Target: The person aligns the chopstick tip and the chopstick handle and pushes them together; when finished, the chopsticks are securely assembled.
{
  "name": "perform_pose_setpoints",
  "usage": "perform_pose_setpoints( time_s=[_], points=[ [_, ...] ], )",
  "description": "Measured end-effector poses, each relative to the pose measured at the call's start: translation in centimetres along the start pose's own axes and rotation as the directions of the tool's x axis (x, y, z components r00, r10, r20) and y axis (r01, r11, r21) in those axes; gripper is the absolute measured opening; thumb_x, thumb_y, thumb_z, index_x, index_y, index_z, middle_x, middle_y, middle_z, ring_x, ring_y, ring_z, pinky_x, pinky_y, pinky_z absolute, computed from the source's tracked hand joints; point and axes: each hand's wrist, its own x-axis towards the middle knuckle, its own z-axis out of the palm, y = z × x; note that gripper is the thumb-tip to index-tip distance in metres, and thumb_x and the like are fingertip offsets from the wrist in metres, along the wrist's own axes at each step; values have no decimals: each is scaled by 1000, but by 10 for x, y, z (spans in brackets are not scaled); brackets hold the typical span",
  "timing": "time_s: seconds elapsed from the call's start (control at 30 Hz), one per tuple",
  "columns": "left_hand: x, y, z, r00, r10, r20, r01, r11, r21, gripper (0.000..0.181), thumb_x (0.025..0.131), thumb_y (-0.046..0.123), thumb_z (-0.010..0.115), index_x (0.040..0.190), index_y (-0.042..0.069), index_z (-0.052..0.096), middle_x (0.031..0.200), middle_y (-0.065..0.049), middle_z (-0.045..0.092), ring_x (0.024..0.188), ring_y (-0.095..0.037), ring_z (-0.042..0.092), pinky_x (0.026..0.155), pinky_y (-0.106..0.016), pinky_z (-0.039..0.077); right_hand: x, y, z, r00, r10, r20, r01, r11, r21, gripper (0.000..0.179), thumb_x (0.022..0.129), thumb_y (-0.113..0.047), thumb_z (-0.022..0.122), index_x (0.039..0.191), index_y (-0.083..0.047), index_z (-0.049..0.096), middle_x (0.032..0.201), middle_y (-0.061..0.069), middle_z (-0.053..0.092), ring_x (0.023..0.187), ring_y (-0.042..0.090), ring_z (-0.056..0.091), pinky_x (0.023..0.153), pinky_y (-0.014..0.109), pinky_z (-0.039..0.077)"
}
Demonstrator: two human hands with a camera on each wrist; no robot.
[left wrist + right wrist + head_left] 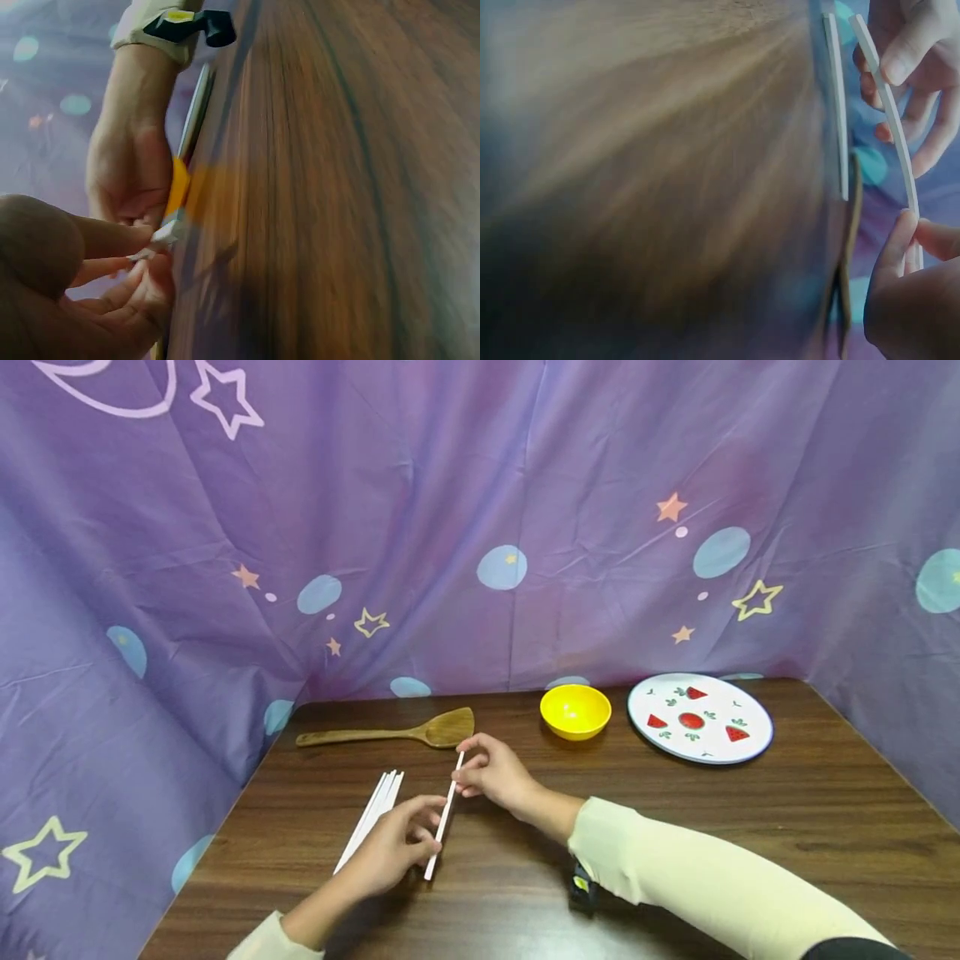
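Note:
Both hands hold one thin white stick [446, 820] above the table, slanted with its far end toward the back. My left hand [401, 842] grips its near part between thumb and fingers, as the right wrist view shows with the thumb [904, 58] laid along the stick. Toward the far end, my right hand [495, 775] pinches it between thumb and fingertips. In the left wrist view the stick's blunt end [166, 232] pokes out past the left fingertips. Several like white sticks [369, 818] lie together on the table, partly hidden behind the left hand.
A wooden spatula [442, 729] lies at the back left of the brown table [712, 860]. Right of it stand a yellow bowl [576, 713] and a white plate [716, 702] with watermelon pictures. A purple patterned curtain [450, 510] hangs behind the table and at its sides.

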Motion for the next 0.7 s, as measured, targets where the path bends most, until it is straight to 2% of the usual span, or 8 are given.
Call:
perform_pose_setpoints(
  time_s=[0.13,0.27,0.4,0.5,0.63,0.7],
  points=[
    [-11,-9,-10,1000,5,-29,-1,991,131,53,85,-14,72,135,-9,56,106,-18,65,79,-12,65,63,-23,53,14,13,21,998,56,10,-56,998,-4,43,88,14,68,127,15,49,79,14,70,65,14,67,60,24,59],
    [-19,-15,-16,998,18,-66,2,959,283,52,81,-14,75,131,-11,59,101,-12,65,76,-8,63,66,-22,52,26,24,40,994,110,27,-110,994,-1,43,86,16,68,125,16,50,76,12,69,60,12,65,57,21,57],
    [-23,-19,-18,995,29,-98,11,922,387,49,80,-14,77,127,-12,63,100,-10,65,72,-4,60,62,-22,51,35,28,54,989,148,27,-148,989,-8,40,86,18,67,122,15,52,71,9,66,56,11,63,55,20,56],
    [-24,-19,-19,992,42,-122,22,878,478,47,79,-10,80,124,-9,66,98,-8,63,73,-5,58,62,-23,49,41,27,62,987,159,10,-158,987,-22,36,84,19,68,117,14,55,68,9,64,55,12,62,55,21,56],
    [-26,-17,-22,990,22,-136,63,807,587,46,78,2,85,121,-4,71,99,-4,64,84,-13,56,71,-29,48,47,25,67,985,175,0,-175,984,-37,34,82,21,70,112,14,57,67,11,64,53,13,63,54,22,57],
    [-28,-18,-27,991,14,-131,69,790,609,46,78,8,87,120,-2,73,104,-3,64,93,-17,55,76,-33,48,49,24,69,983,185,4,-185,982,-39,33,81,21,71,110,14,58,67,12,64,53,13,63,54,22,57]
  ],
)
